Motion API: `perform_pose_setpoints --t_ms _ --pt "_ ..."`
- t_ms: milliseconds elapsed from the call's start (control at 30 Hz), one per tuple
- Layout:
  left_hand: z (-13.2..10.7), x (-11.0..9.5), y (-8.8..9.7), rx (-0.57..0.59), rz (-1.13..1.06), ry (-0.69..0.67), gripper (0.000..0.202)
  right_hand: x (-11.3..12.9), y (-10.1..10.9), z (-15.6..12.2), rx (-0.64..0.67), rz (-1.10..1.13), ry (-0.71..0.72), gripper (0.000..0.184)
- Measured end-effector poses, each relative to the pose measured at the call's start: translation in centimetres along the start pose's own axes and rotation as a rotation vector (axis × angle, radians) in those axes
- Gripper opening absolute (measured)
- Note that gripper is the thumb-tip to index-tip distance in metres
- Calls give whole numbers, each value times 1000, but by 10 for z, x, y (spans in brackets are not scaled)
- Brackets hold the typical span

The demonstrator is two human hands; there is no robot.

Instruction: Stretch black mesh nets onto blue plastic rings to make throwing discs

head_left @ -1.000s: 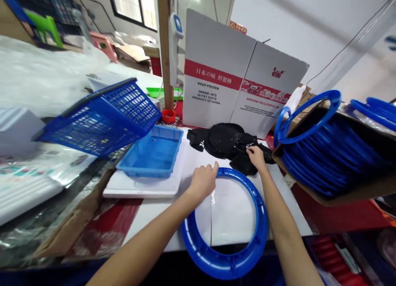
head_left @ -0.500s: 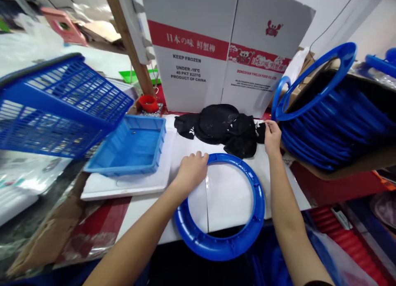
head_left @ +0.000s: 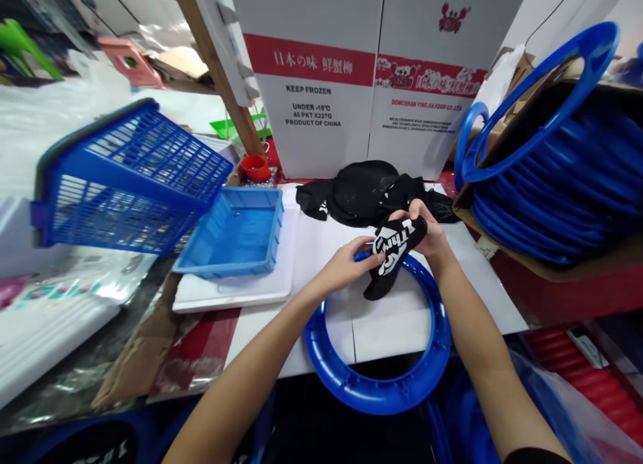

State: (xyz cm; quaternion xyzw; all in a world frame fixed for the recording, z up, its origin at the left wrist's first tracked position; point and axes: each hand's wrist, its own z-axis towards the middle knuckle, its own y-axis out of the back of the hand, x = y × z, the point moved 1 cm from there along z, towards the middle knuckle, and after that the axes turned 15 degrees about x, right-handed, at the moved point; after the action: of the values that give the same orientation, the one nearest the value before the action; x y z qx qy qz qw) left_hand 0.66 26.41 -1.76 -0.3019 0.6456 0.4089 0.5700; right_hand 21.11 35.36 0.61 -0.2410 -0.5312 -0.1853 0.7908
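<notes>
Between my two hands is a black fabric piece with white lettering [head_left: 394, 246], held above the far rim of a blue plastic ring [head_left: 372, 394]. My left hand [head_left: 351, 263] is closed on its left edge, thumb on top. My right hand [head_left: 426, 229] grips its upper right part, with some fingers behind the cloth. The ring lies on the white tabletop and its near side sticks out past the front edge. Just beyond my hands, more black fabric pieces [head_left: 362, 193] lie in a loose pile.
To the left, a light blue tray [head_left: 231, 236] rests on a white foam slab, and a blue basket [head_left: 135, 176] tilts beside it. A red cup [head_left: 256, 168] stands behind. White cartons [head_left: 321, 142] wall the back. At right, a box holds many blue rings [head_left: 562, 183].
My left hand has let go of the ring and taken hold of the fabric. My right hand has brought the piece from the pile inward over the ring. The view has shifted slightly.
</notes>
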Motion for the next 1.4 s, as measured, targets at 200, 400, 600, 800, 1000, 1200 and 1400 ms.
perform_pose_setpoints --t_ms 200,400,600,800,1000,1200,1400 --pt "-4 -8 4 -45 -264 -35 29 3 -2 1 62 18 -139 43" --pt "-4 -7 14 -314 -695 -56 51 -15 2 6 -20 45 -473 44" --pt "3 6 18 -568 -440 -168 94 -17 -7 5 72 84 -392 54" --pt "-10 -1 21 -100 -697 -51 79 -15 -4 15 -157 138 -189 47" --pt "-9 -1 6 77 -762 83 65 -9 -4 8 -60 -38 -275 44" --pt "-7 -2 -2 68 -553 153 81 11 -13 9 390 -517 -447 30" --pt "-9 -7 -4 205 52 109 39 28 -56 -50 -25 -1427 -948 26"
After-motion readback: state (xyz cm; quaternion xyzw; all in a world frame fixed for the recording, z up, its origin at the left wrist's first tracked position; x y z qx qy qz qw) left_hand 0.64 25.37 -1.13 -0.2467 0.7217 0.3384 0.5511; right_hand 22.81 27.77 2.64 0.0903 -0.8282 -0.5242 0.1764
